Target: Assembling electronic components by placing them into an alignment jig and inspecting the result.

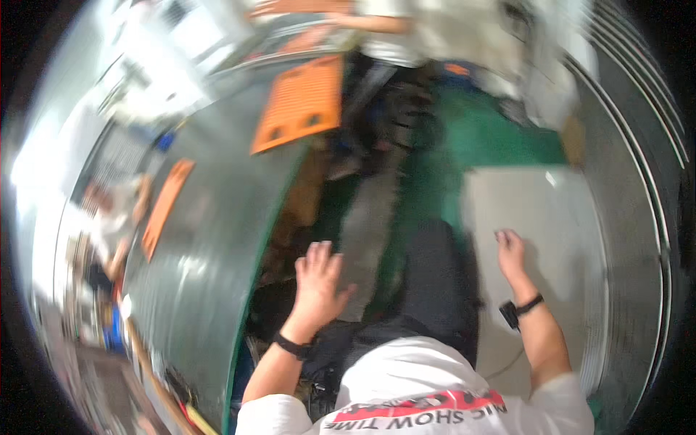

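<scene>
My left hand [319, 284] is raised beside the near edge of the long dark green table [217, 290]. Its fingers are stretched out and spread, and nothing is in it. Over the light grey flat surface [540, 199] on my right, my right hand [512, 255] has its fingers drawn together. A small dark spot shows at their tips, too blurred to name. On the table's far end lies an orange slotted panel [303, 101], out of reach of both hands. A narrower orange strip [168, 206] lies along the table's left side.
A co-worker's arm [370, 23] reaches over another orange piece at the far end. A second co-worker [116, 217] is at the table's left side. Dark ribbed panels [631, 159] line the right. My dark-trousered leg [438, 275] stands above the green floor [486, 138].
</scene>
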### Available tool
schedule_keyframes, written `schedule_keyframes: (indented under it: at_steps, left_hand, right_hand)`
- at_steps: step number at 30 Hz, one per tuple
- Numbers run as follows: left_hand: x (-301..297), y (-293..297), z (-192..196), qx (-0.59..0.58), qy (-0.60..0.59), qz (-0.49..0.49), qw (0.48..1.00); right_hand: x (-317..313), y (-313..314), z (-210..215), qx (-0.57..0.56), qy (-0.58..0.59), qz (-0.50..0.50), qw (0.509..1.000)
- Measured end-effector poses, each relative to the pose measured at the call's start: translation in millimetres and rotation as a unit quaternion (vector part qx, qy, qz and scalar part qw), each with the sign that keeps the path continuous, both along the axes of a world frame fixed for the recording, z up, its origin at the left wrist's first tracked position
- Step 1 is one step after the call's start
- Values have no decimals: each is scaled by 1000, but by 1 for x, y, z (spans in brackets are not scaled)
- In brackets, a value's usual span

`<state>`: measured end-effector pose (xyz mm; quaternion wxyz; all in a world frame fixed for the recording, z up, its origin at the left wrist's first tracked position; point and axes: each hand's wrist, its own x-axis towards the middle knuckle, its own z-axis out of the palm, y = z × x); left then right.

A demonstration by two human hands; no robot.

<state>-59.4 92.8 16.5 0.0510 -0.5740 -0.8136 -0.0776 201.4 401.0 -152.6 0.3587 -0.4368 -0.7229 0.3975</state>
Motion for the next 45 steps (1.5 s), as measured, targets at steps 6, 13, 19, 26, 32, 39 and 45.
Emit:
schedule_keyframes:
  at_steps: [6,13,19,26,32,39,45]
  left_hand:
    - [66,-41,3,125,-23,191,973]
    - [81,-139,15,119,56,443,887]
    - [102,-173,2,112,19,577,809]
    - [103,-151,3,140,24,596,790]
    - [101,-151,-3,148,39,589,794]
    - [103,-150,-2,153,39,593,789]
    - [100,-149,13,170,-50,630,756]
  right_hand:
    - [-140,-1,110,144,85,337,927]
    - [-284,-110,174,279,180,572,750]
    - [-334,-146,176,200,105,644,731]
    - [-389,-99,129,217,1,660,719]
    - [-400,-87,113,284,60,638,713]
    - [-394,-95,120,286,30,622,728]
    - [-391,-95,122,278,65,644,710]
